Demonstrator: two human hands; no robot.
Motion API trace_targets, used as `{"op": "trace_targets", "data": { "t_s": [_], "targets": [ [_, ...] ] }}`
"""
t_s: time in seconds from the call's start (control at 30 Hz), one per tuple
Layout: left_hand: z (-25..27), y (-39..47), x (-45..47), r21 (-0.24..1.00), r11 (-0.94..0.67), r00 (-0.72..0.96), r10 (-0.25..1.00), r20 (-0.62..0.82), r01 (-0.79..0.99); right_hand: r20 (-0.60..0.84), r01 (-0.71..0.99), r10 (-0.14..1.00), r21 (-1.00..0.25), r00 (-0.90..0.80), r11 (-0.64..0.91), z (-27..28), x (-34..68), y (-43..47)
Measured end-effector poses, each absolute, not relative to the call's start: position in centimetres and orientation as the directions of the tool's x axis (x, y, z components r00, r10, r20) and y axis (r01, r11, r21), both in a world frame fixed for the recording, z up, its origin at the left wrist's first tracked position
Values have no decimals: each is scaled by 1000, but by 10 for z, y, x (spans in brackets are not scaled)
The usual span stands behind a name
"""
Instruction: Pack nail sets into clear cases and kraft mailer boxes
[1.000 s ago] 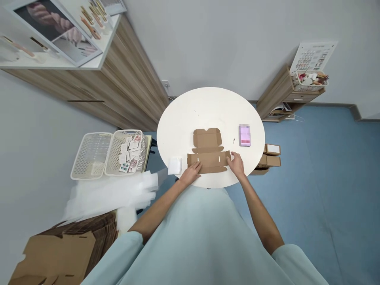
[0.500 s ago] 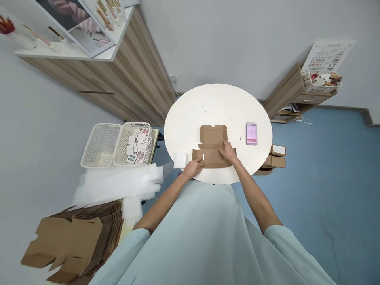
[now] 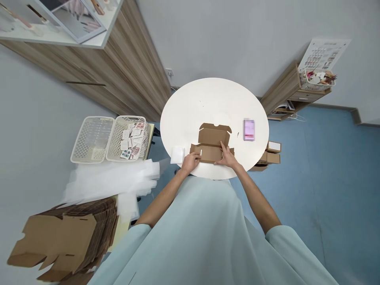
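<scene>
In the head view, the brown, part-folded cardboard box [image 3: 210,154] lies on the oval-looking white table [image 3: 190,105], close to its near edge and in front of the person's body. A second ago it was spread flat; now its far panel [image 3: 211,136] slants up with its end flaps bent, and narrow walls stand along the near section. The right hand [image 3: 227,157] was at the right end then and has since moved inward; the left hand [image 3: 190,161] has shifted from atop the panel to its near-left edge.

The box's long axis runs left to right, roughly parallel to the near edge of the table. Its notched panel edge points away from the person, toward the wall.

The left hand is curled, its fingers pinching the near wall by the left corner. The right hand is about half open, thumb at the near wall and fingers reaching to the fold; it touches the cardboard, but how firmly it grips cannot be told. A flat white square packet [image 3: 177,155] lies just left of the box, and a pinkish-purple upright rectangle, pixelated [image 3: 249,130], lies to the right, apart from it.
</scene>
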State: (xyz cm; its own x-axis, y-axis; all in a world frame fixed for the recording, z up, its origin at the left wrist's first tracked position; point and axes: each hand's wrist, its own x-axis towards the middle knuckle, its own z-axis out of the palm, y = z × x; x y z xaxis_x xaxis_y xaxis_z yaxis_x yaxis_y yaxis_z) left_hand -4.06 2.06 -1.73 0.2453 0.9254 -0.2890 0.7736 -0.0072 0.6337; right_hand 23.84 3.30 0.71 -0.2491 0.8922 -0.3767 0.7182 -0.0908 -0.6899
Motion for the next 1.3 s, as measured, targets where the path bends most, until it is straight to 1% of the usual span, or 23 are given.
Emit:
{"op": "trace_targets", "data": {
  "t_s": [0.1,0.17,0.23,0.33,0.43,0.53,0.67,0.73,0.8,0.83,0.87,0.9,0.97,1.0,1.07,1.23,1.3],
  "targets": [
    [-14,21,-36,664,76,155,947,-282,743,-404,742,884,-662,-233,-107,7,238,29],
    [-10,24,-33,678,111,105,957,-270,726,-394,739,891,-665,-225,-108,7,238,30],
    [-6,29,-30,653,118,92,956,-278,748,-366,724,905,-682,-215,-104,6,237,31],
    [0,38,-27,581,95,103,949,-298,808,-337,709,921,-697,-197,-104,4,236,32],
    [6,42,-25,537,54,138,940,-311,842,-332,701,925,-704,-184,-113,2,235,30],
    [9,42,-21,505,5,192,922,-337,863,-338,702,925,-701,-172,-126,1,234,27],
    [11,40,-15,489,4,204,906,-370,872,-334,700,927,-703,-172,-123,1,235,23],
    [12,37,-16,493,-32,224,915,-335,869,-332,701,927,-703,-172,-121,1,235,22],
    [13,35,-20,490,-88,225,947,-228,867,-336,704,926,-699,-171,-124,1,236,21],
    [14,34,-24,479,-94,196,966,-169,873,-338,705,925,-698,-171,-125,2,236,21],
    [15,33,-28,463,-71,145,981,-126,883,-339,705,925,-698,-172,-125,2,236,21],
    [15,33,-32,448,-23,83,990,-115,894,-336,703,925,-701,-175,-121,2,237,20],
    [15,34,-39,429,100,-21,982,-185,898,-322,695,929,-710,-184,-108,3,237,20],
    [15,35,-42,427,142,-42,971,-235,893,-315,691,930,-716,-189,-102,3,237,19],
    [15,37,-46,451,173,-37,955,-294,876,-308,687,931,-720,-196,-94,3,236,19],
    [23,39,-38,583,246,-30,934,-355,774,-319,706,929,-702,-189,-97,4,236,19],
    [27,38,-32,622,252,-17,933,-359,742,-321,710,928,-698,-189,-97,3,236,19]
  ]
}}
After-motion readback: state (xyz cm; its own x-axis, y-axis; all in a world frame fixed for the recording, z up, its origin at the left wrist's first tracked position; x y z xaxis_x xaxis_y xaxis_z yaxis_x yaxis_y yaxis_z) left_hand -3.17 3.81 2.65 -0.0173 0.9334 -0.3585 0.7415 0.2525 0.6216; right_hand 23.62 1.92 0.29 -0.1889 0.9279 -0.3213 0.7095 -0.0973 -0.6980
